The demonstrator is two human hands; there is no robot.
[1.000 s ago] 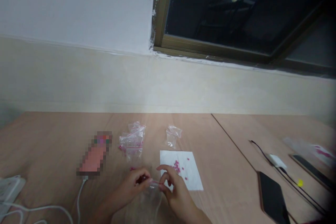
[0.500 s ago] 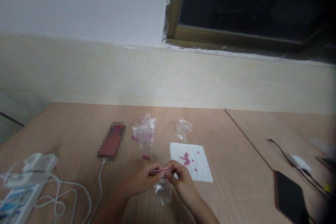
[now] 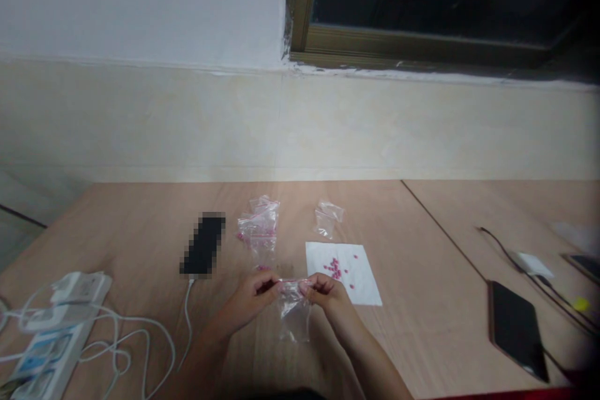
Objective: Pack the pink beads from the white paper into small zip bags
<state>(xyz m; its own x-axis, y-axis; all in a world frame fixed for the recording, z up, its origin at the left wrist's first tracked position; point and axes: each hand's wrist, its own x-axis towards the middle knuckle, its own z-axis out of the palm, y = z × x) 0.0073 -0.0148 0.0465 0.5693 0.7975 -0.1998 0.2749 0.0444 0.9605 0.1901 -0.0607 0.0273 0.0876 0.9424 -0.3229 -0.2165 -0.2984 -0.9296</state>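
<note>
Between my hands hangs a small clear zip-lock bag point(image 3: 295, 315) with a pink strip along its top edge. My left hand point(image 3: 262, 290) pinches the left end of that edge, and my right hand point(image 3: 325, 294) pinches the right end. I see nothing inside the bag. Just past my right hand lies a white sheet of paper point(image 3: 368, 287) with several small pinkish-red beads point(image 3: 334, 269) clustered on it and a few apart. Beyond my left hand rests a pile of zip-lock bags point(image 3: 260, 225), some with pink beads in them.
More clear bags point(image 3: 327, 219) lie behind the paper. To the left are a pixelated phone point(image 3: 204, 245) on a white cable and a white power strip point(image 3: 70, 331) with tangled cords. A dark phone point(image 3: 517, 328) lies at right, near a black cable point(image 3: 506, 250).
My hands have moved apart slightly along the bag's top edge, which is now stretched straight between them. The view has shifted a little. The left phone's screen went from reddish to black.
</note>
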